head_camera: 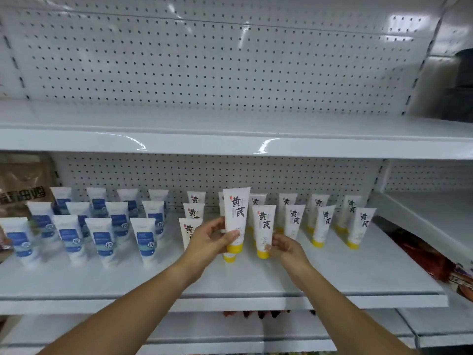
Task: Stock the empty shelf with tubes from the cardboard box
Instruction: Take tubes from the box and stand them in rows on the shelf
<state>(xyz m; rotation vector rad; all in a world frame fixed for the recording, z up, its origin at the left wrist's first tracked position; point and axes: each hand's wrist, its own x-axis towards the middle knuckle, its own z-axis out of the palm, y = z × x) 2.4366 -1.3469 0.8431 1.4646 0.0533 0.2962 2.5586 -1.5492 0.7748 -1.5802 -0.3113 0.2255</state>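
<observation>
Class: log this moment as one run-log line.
left hand: holds yellow-cap tube | right hand: on next tube | shelf: part stocked

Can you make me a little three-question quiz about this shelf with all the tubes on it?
1. True or false: the shelf above the tubes has tubes on it.
2. The left hand holds a tube. Its cap is: A blue, B yellow, C red.
3. Fill in: the right hand touches the ____ of the yellow-capped tube beside it.

Key: 1 false; 2 B; 3 bottom.
</observation>
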